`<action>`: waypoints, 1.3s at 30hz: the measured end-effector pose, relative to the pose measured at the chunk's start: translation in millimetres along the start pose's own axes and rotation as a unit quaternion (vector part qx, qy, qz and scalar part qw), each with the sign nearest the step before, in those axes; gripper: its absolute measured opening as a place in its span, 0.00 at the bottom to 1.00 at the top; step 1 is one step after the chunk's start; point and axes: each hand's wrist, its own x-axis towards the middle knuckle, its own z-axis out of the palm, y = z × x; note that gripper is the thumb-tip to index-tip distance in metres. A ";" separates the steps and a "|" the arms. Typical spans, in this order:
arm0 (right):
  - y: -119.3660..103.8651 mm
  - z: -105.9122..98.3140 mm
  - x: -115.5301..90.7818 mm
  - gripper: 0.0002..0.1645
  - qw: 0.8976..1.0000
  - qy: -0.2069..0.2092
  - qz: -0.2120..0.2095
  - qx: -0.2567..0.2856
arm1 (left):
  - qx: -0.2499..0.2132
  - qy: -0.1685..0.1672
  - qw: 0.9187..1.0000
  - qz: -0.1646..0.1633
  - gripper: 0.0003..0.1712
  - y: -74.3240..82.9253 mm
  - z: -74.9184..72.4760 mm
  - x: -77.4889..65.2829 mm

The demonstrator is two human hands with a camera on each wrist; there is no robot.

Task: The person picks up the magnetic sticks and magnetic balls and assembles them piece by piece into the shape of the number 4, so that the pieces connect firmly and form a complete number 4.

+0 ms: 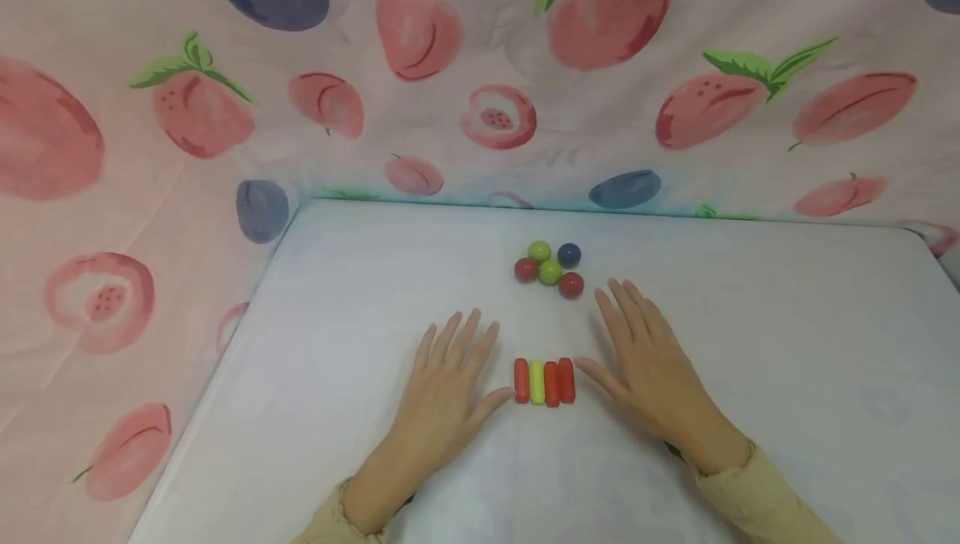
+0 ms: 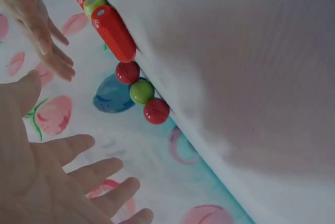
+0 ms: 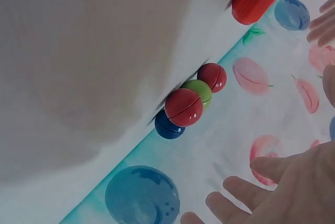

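Side by side on the white table lie several short ribbed sticks: a red stick [image 1: 522, 381] at the left, a yellow-green stick [image 1: 537, 382] beside it, then two more red sticks [image 1: 552, 383]. My left hand [image 1: 442, 398] is spread just left of the row, its thumb tip right at the leftmost stick. On the other side my right hand [image 1: 648, 365] is spread too, thumb pointing at the rightmost stick. Neither hand holds anything. Beyond the sticks sits a cluster of small glossy balls: two red balls [image 1: 571, 284], two green balls [image 1: 550, 272] and a dark blue ball [image 1: 569, 255].
The white table [image 1: 360, 277] reaches back to a pink curtain [image 1: 450, 44] printed with peaches and dark blue fruit, which also hangs along the left side. Beige sleeves [image 1: 761, 498] cover both forearms.
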 end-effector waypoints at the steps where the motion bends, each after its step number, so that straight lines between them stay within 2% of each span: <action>1: -0.1 0.0 1.2 0.57 1.000 -0.001 0.001 -0.001 | -0.003 0.000 1.000 0.001 0.44 0.7 0.1 0.5; 6: -0.7 1.6 7.0 0.55 1.000 -0.003 0.003 0.001 | -0.017 -0.008 1.000 0.001 0.43 3.9 0.7 1.9; 21: 2.6 5.8 18.2 0.49 0.998 0.044 -0.023 0.024 | -0.023 -0.028 0.999 0.012 0.42 9.9 2.8 6.4; 29: 4.2 9.5 24.5 0.48 0.998 0.039 -0.017 0.042 | -0.045 -0.024 0.999 0.011 0.41 13.6 3.9 9.1; 39: 2.9 10.8 34.6 0.47 0.998 0.012 0.003 0.054 | -0.073 -0.048 0.996 0.002 0.39 19.5 3.4 13.2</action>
